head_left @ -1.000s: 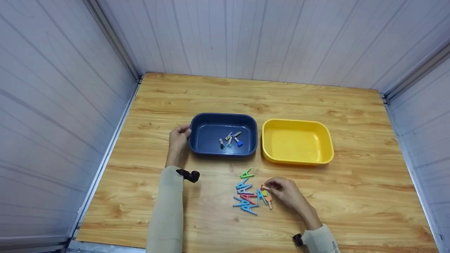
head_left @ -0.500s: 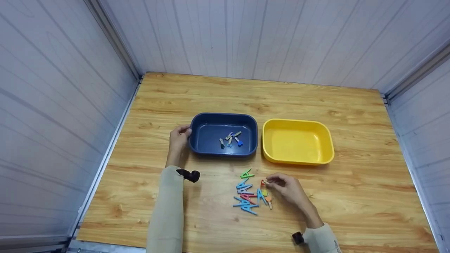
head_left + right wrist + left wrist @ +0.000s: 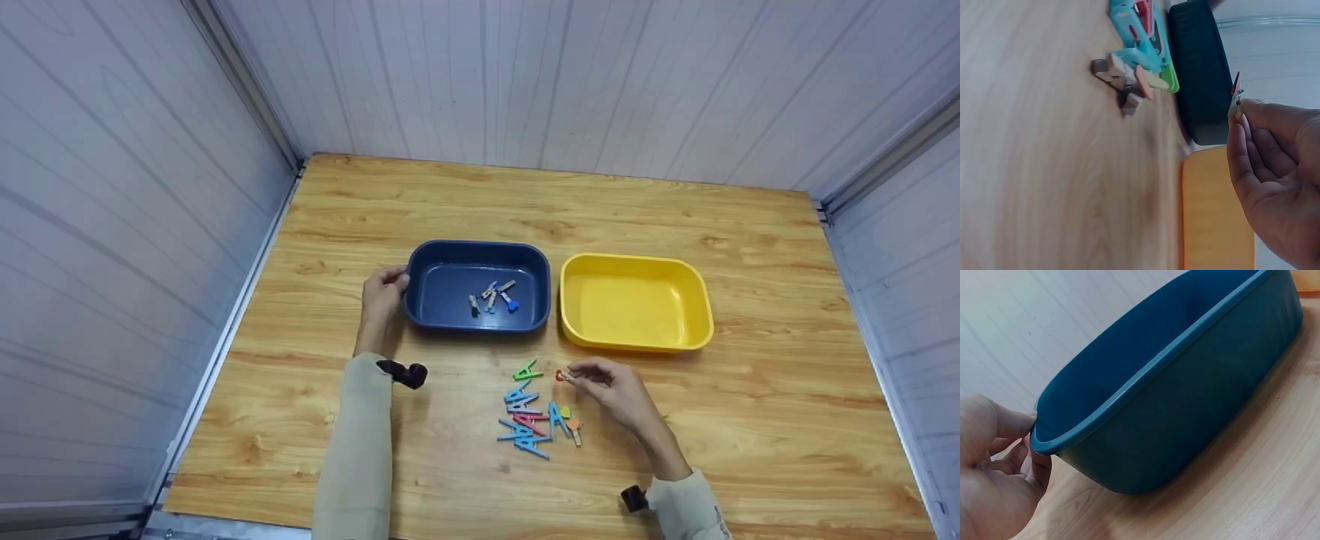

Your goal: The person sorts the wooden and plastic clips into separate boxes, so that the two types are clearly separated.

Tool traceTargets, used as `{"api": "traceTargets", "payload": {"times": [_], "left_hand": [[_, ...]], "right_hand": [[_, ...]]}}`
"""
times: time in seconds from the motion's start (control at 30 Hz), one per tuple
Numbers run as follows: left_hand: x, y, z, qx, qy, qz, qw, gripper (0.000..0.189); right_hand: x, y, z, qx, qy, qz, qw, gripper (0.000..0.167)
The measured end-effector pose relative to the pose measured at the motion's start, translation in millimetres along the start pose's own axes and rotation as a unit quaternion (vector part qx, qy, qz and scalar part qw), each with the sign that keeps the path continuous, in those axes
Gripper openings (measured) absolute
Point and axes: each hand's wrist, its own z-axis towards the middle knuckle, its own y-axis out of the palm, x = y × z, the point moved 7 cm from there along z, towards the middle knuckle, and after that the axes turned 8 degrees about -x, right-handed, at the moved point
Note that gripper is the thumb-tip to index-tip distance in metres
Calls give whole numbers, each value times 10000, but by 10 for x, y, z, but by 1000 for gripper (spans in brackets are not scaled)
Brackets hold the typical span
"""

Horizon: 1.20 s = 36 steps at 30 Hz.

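Observation:
My left hand (image 3: pixel 382 300) pinches the left rim of the dark blue plastic tub (image 3: pixel 1145 416), thumb at the inner edge and fingers beneath the lip. Inside the tub lie several small wooden clothespins (image 3: pixel 491 301) with blue or dark decorations. My right hand (image 3: pixel 615 391) pinches a small wooden clothespin (image 3: pixel 1237 101) with a red decoration between thumb and fingertips, raised above the table. Left of and below that hand is a loose group of plastic clothespins (image 3: pixel 523 431) in blue, red, lilac and green. Beside them lie wooden clothespins with a yellow decoration (image 3: pixel 565 412) and an orange one (image 3: pixel 574 425).
A yellow plastic tub (image 3: pixel 636 302) stands right of the blue one, with a narrow gap between them. Its visible floor is bare. The wood-grain table (image 3: pixel 450 487) is enclosed by pale panels (image 3: pixel 480 82) at the back and both sides.
My right hand has lifted the red-decorated clothespin off the group and moved it slightly away from me, toward the tubs. The left hand keeps its place on the blue tub's rim.

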Motion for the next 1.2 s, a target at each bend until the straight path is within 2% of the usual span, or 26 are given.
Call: {"api": "traceTargets", "payload": {"times": [0.07, 0.17, 0.47, 0.7, 1.2], "left_hand": [[-7, -1, 4, 21, 13, 0, 10000, 30], [-12, -1, 10, 42, 33, -72, 10000, 30], [-15, 4, 16, 50, 38, -320, 9995, 28], [-2, 1, 2, 87, 122, -88, 9998, 29], [-32, 6, 14, 1, -93, -366, 9993, 29]], "right_hand": [[68, -7, 27, 90, -55, 62, 9999, 16], [25, -12, 43, 190, -58, 100, 9998, 16], [-231, 11, 87, 207, -365, 181, 9990, 17], [-263, 5, 176, 263, -719, 322, 9965, 17], [-463, -30, 453, 353, -891, 137, 9953, 16]]}}
